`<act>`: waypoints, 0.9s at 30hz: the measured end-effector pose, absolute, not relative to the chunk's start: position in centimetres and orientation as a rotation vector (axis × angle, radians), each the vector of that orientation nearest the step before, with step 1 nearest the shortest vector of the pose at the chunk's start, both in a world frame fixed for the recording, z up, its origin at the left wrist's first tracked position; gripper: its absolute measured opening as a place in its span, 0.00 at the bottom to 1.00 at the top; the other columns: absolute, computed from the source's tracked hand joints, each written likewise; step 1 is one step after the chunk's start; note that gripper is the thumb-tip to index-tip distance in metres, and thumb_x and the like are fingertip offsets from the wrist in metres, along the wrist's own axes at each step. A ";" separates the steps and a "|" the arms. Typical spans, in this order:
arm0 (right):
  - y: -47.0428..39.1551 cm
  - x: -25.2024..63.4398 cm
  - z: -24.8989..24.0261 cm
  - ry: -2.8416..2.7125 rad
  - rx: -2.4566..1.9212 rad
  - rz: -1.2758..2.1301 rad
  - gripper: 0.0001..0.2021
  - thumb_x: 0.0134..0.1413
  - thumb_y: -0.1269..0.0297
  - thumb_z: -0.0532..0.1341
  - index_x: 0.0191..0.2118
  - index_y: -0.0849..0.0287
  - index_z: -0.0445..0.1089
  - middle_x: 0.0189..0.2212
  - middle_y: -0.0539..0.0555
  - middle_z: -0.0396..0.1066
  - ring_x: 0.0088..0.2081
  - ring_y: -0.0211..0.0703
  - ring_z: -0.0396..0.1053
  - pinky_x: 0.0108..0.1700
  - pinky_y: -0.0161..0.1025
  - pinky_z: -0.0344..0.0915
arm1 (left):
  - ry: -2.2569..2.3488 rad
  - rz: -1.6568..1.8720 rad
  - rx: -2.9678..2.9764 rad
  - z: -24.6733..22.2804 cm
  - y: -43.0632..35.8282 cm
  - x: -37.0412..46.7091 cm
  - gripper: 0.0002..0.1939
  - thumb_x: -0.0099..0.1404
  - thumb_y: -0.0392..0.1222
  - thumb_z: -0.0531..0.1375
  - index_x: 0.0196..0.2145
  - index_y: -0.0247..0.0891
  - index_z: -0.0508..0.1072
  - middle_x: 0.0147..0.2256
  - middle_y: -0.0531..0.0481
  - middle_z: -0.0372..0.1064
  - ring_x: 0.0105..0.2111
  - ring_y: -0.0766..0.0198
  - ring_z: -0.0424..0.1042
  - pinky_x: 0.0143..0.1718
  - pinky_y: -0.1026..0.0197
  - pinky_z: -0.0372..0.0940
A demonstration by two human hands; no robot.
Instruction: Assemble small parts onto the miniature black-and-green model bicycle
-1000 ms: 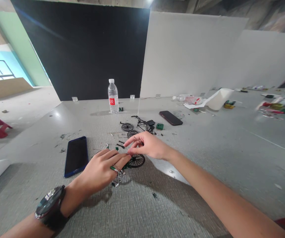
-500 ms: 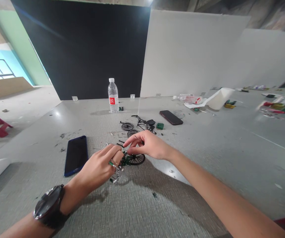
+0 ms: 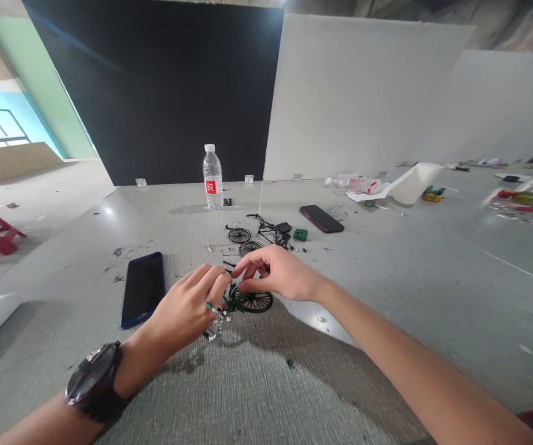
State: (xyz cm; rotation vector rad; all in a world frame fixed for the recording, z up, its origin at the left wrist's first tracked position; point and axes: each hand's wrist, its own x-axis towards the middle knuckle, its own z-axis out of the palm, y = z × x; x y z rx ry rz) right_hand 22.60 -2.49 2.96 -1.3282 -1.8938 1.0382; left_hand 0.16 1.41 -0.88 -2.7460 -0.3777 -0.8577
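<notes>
A small green model bicycle (image 3: 246, 301) with a black spoked wheel rests on the grey table (image 3: 257, 383) between my hands. My left hand (image 3: 187, 312), with a watch on the wrist, grips the bicycle's green frame end with fingers curled; small silver and green parts stick out below it. My right hand (image 3: 278, 272) pinches a small part just above the wheel with thumb and forefinger. Two loose black wheels (image 3: 239, 235) and a black frame piece (image 3: 270, 232) lie farther back.
A blue phone (image 3: 143, 287) lies left of my hands and a dark phone (image 3: 322, 219) at the back right. A water bottle (image 3: 212, 177) stands at the back. A green block (image 3: 300, 234), papers, a white tub (image 3: 412, 183) and coloured parts sit to the right.
My left hand has lifted and turned, raising the bicycle's frame end so the wheel shows more. My right hand closed its thumb and forefinger above the wheel.
</notes>
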 end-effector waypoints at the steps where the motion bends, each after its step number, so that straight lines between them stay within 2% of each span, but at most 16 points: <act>1: -2.5 22.6 2.9 -1.889 -1.335 1.023 0.15 0.49 0.53 0.70 0.41 0.54 0.79 0.32 0.53 0.78 0.32 0.42 0.71 0.34 0.40 0.61 | -0.383 -0.860 -2.750 -0.9 1.4 0.1 0.07 0.73 0.32 0.49 0.42 0.34 0.66 0.38 0.42 0.70 0.38 0.57 0.70 0.34 0.55 0.72; 6: -2.3 22.6 2.6 -1.878 -1.385 0.976 0.13 0.48 0.53 0.70 0.38 0.53 0.80 0.30 0.52 0.78 0.32 0.42 0.71 0.32 0.40 0.61 | -0.406 -0.870 -2.766 -1.2 1.5 0.1 0.07 0.73 0.32 0.49 0.44 0.35 0.66 0.39 0.44 0.70 0.38 0.59 0.70 0.37 0.56 0.71; 12: -2.4 22.5 2.6 -1.898 -1.404 0.977 0.14 0.49 0.52 0.70 0.39 0.53 0.80 0.30 0.51 0.77 0.31 0.41 0.70 0.31 0.39 0.60 | -0.419 -0.834 -2.779 -1.1 1.4 0.1 0.07 0.71 0.30 0.50 0.43 0.35 0.66 0.38 0.43 0.70 0.38 0.57 0.69 0.35 0.55 0.71; 17: -2.4 22.4 2.5 -1.900 -1.402 0.963 0.11 0.50 0.56 0.70 0.38 0.53 0.81 0.30 0.52 0.78 0.31 0.41 0.70 0.31 0.39 0.60 | -0.439 -0.809 -2.824 -1.1 1.4 0.1 0.05 0.71 0.30 0.51 0.41 0.34 0.66 0.36 0.44 0.69 0.35 0.57 0.69 0.34 0.53 0.71; 22: -2.4 22.4 2.4 -1.895 -1.437 0.960 0.10 0.49 0.56 0.70 0.37 0.54 0.81 0.31 0.52 0.78 0.33 0.42 0.72 0.33 0.40 0.62 | -0.450 -0.798 -2.825 -1.2 1.4 0.1 0.04 0.71 0.31 0.52 0.41 0.33 0.67 0.36 0.43 0.69 0.35 0.55 0.68 0.32 0.52 0.71; 27: -2.4 22.3 2.5 -1.924 -1.449 0.942 0.12 0.48 0.54 0.71 0.36 0.56 0.80 0.31 0.54 0.78 0.33 0.43 0.72 0.33 0.41 0.63 | -0.455 -0.738 -2.835 -1.1 1.3 0.1 0.07 0.71 0.31 0.52 0.45 0.32 0.68 0.37 0.43 0.70 0.37 0.54 0.68 0.36 0.51 0.71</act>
